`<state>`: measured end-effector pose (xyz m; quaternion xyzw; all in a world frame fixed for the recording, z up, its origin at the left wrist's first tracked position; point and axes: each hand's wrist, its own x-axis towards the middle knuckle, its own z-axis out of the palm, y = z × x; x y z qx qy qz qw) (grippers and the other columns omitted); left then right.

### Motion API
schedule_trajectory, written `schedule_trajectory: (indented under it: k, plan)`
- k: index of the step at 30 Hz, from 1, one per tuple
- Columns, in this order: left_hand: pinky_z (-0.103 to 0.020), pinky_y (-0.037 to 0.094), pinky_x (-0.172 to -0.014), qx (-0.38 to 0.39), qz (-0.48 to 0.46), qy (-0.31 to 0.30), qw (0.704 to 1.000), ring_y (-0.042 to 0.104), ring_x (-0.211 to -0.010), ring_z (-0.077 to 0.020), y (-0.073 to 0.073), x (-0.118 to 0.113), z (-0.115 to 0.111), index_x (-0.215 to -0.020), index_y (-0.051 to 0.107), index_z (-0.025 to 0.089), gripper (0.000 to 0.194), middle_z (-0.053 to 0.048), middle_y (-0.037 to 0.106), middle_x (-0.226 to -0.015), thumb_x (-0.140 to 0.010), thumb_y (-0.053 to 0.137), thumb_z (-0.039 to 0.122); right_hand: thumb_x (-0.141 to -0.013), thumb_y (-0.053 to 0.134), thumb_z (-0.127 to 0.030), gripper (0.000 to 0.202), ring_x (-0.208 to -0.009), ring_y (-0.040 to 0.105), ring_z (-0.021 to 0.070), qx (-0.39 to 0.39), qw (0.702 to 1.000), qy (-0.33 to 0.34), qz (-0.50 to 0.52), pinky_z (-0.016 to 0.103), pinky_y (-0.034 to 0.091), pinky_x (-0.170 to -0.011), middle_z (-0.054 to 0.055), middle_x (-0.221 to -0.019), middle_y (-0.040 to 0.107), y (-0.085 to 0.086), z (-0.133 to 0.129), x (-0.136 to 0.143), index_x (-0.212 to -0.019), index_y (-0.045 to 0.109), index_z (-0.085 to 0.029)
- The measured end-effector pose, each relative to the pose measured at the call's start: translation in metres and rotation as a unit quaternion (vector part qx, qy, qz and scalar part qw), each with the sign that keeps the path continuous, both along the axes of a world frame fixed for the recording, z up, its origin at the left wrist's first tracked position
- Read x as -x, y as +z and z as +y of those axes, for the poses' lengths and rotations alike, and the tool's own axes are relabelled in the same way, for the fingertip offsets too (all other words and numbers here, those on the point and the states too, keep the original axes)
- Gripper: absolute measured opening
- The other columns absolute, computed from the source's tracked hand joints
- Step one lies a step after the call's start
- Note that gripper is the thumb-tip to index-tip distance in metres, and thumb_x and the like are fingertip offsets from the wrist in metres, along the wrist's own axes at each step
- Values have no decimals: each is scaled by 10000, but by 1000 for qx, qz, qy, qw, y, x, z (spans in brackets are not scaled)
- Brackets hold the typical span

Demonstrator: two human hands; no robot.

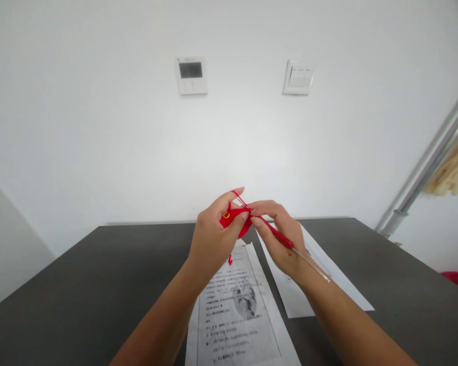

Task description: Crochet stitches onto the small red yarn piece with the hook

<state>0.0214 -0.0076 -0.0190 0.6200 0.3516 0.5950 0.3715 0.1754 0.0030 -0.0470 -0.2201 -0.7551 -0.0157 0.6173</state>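
My left hand (217, 229) pinches a small piece of red crochet work (245, 229) between thumb and fingers. A yellow stitch marker (226, 215) shows on its left part. Red yarn (239, 198) loops over the raised left index finger and runs down to the work. Closed around a crochet hook (280, 237) with a red grip and a metal shaft is my right hand (278, 229). The hook's tip meets the edge of the red piece, partly hidden by fingers. Below the left hand dangles a short red yarn end (230, 260).
A printed sheet (232, 330) with a picture lies under my hands on the dark table (137, 284). Another white sheet (343, 290) lies to its right. Behind stands a white wall with a control panel (191, 76) and a switch (298, 78). A metal pole (416, 188) rises at right.
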Motion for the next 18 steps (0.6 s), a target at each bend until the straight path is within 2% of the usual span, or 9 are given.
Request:
schedule_trajectory:
  k: [2,4,6,9,11,14,18]
  plan:
    - [-271,531,-776,10,-30,1,1000,681,-855,-178,-3,-6,0,-1294,685,198,504,-40,766,-943,-793,735,231,-949,558,-130,173,-995,691,220,-62,997,-53,-15,407,585,-850,70,-1055,722,-5,5,5,-1062,587,-257]
    - [-270,532,-747,57,-87,-61,993,675,-785,-162,-3,-8,2,-1323,658,166,568,-35,761,-881,-768,755,239,-938,559,-144,168,-1017,680,244,-115,989,-84,-21,438,570,-868,75,-1072,716,-8,9,8,-1056,584,-261]
    - [-266,532,-732,114,-127,-142,975,672,-733,-148,-2,-5,8,-1316,655,131,616,-34,758,-826,-728,796,248,-939,564,-175,151,-1016,681,251,-140,987,-81,-27,446,561,-879,66,-1060,725,-7,11,7,-1055,592,-267]
    - [-263,523,-765,172,-109,-231,951,692,-761,-156,2,9,19,-1220,713,109,584,-63,771,-834,-667,859,229,-945,576,-192,150,-1004,692,244,-101,994,-14,-37,431,567,-883,54,-1021,751,1,7,1,-1069,607,-270]
    - [-268,516,-775,178,-82,-280,940,699,-780,-167,4,20,25,-1138,754,110,521,-87,780,-880,-642,875,219,-943,587,-157,153,-995,699,230,-54,998,28,-34,417,571,-883,59,-1010,760,8,1,-3,-1045,629,-262]
    - [-265,503,-728,179,-61,-303,934,693,-752,-165,6,30,28,-1127,768,139,491,-86,781,-890,-654,868,219,-927,629,-129,154,-990,709,226,-31,998,41,-42,421,574,-884,59,-1019,770,16,-8,-5,-993,668,-262]
    - [-245,470,-637,170,-65,-310,933,654,-635,-134,6,35,25,-1214,739,157,551,-43,744,-765,-681,855,228,-910,649,-95,225,-962,723,229,-70,995,43,-53,425,583,-856,69,-1011,777,20,-16,-6,-1069,682,-252]
